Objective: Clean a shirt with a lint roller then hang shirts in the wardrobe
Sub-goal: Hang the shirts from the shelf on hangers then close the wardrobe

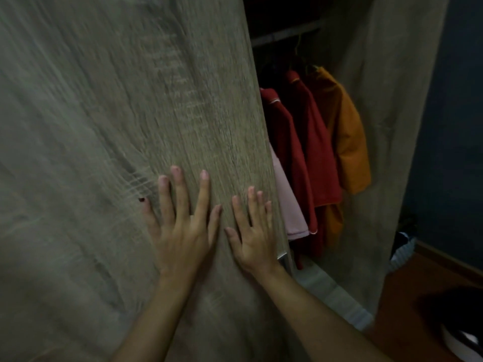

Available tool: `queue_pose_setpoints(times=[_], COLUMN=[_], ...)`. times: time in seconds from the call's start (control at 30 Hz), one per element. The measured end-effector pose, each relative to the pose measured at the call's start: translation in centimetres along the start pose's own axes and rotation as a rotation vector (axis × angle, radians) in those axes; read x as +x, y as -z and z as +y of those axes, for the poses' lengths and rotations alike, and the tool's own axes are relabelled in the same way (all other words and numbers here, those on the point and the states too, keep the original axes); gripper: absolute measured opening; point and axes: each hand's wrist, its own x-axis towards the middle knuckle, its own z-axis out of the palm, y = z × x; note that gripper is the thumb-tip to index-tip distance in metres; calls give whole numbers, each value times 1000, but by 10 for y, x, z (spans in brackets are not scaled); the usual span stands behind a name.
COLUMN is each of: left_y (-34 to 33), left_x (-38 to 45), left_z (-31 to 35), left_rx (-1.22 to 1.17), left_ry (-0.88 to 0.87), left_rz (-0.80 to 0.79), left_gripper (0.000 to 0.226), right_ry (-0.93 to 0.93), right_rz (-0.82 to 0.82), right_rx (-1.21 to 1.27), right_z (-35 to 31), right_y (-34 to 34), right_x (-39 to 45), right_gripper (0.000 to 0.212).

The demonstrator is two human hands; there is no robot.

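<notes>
Both my hands press flat on the grey wood-grain sliding door (156, 100) of the wardrobe. My left hand (180, 226) has its fingers spread and straight. My right hand (254, 231) lies beside it, near the door's right edge. To the right of the door the wardrobe stands partly uncovered. Inside, shirts hang from a rail (285, 35): two red shirts (308, 152), an orange shirt (347, 142) and a pink garment (290, 199) partly hidden behind the door. No lint roller is in view.
The wardrobe's right side panel (386, 126) stands beside a dark blue wall (454, 126). A reddish wooden floor (407, 309) lies at lower right, with a dark object (454, 304) and a white ribbed item (402, 252) on it.
</notes>
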Motion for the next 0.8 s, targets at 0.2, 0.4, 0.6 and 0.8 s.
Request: queue_pose_setpoints(times=[0.2,0.4,0.6,0.8], left_y=[-8,-5,-12,-17], left_x=[21,47,78,98], left_z=[43,85,117,160], left_rx=[-19,-217,-226,-213], left_ry=[-18,27,3,-66], left_rz=[26,51,11,-122], left_gripper=[61,56,62,79], right_ry=[-2,-15,-16,-22], right_rz=[45,45,22,19], right_rx=[-35,-48,-63,-51], right_z=[46,94,144,193], right_y=[8,26,48,64], right_x=[15,32,50,65], right_gripper=[60,60,59,60])
